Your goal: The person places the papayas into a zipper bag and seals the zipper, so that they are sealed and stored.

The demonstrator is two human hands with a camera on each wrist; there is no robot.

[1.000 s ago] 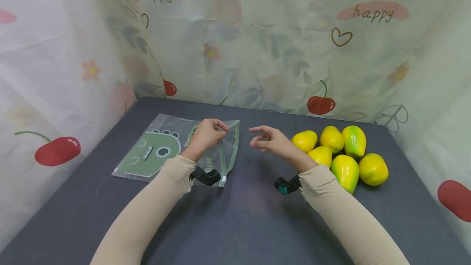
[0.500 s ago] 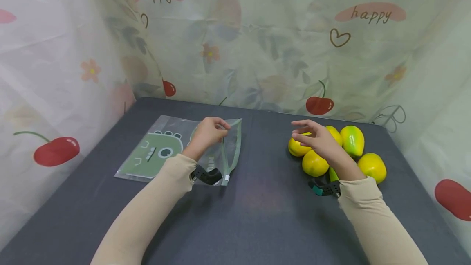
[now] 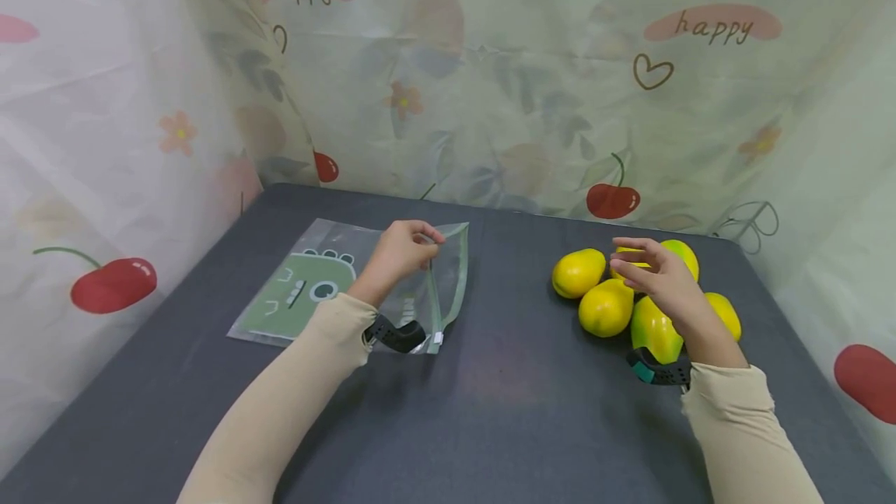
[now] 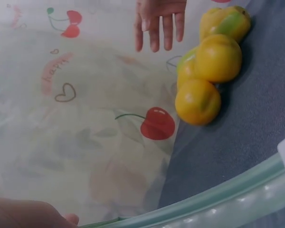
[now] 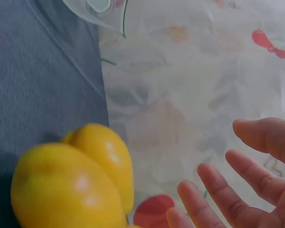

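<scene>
A clear zip bag point(image 3: 297, 302) with a green cartoon print lies on the left of the table. My left hand point(image 3: 402, 253) pinches its upper layer near the green zip edge point(image 3: 435, 298), and the mouth gapes slightly towards the right. White slider point(image 3: 439, 337) sits at the near end of the zip. Over the group of yellow-green mangoes point(image 3: 605, 308) on the right hovers my right hand point(image 3: 661, 282), fingers spread and holding nothing. Its palm shows in the left wrist view, above the mangoes point(image 4: 218, 58). In the head view the hand partly hides several of them.
Dark grey cloth covers the table point(image 3: 504, 411). Patterned curtains point(image 3: 483, 99) hang behind it and along both sides. A thin looped cord point(image 3: 752, 220) is at the back right corner. Each wrist wears a black camera band point(image 3: 395, 333).
My right hand has moved right, from beside the bag's mouth to over the mangoes. The left hand keeps its pinch on the bag, which has shifted slightly right.
</scene>
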